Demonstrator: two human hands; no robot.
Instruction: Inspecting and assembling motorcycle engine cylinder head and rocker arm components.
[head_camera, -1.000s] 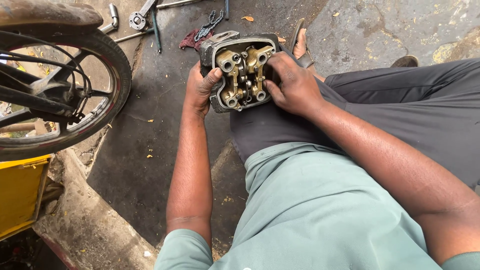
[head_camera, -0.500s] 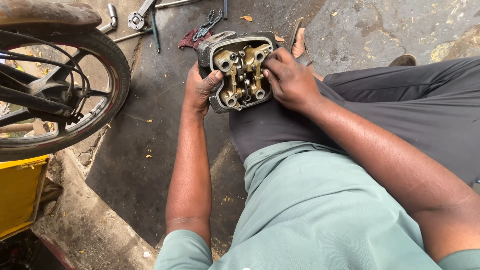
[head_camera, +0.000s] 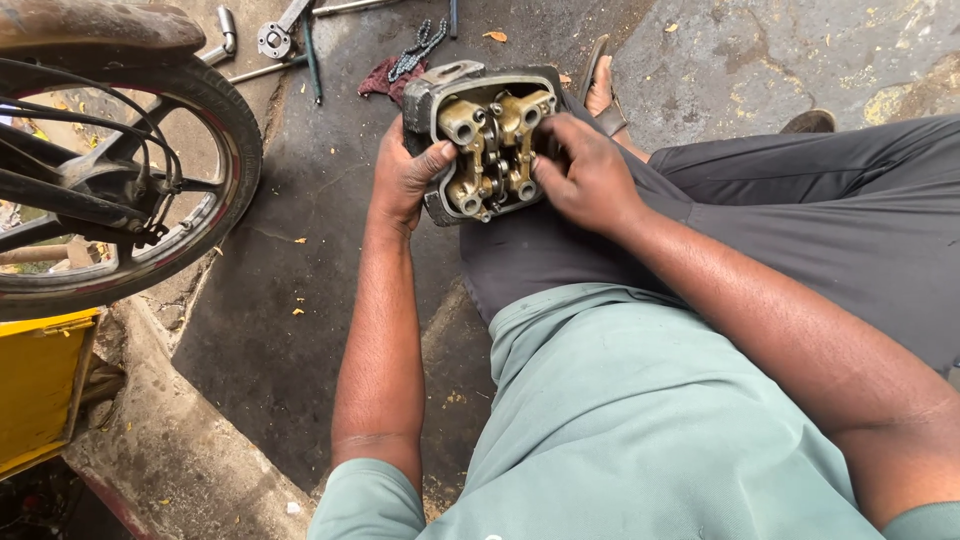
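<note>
A greasy metal engine cylinder head (head_camera: 487, 143) with brass-coloured rocker arms rests on my left knee. My left hand (head_camera: 402, 178) grips its left side, thumb lying on the open face. My right hand (head_camera: 585, 172) holds its right side, fingers curled onto the rocker arms. I sit low on the ground in grey trousers and a green shirt.
A motorcycle wheel (head_camera: 120, 170) with a rusty mudguard stands at the left. Wrenches and sockets (head_camera: 275, 38), a chain (head_camera: 420, 45) and a red rag lie on the oily concrete beyond the part. A yellow panel (head_camera: 40, 385) is at the lower left. My sandalled foot (head_camera: 600, 85) sits behind the head.
The cylinder head has tilted slightly and my right fingers have shifted further onto the rocker arms. My left hand keeps its grip.
</note>
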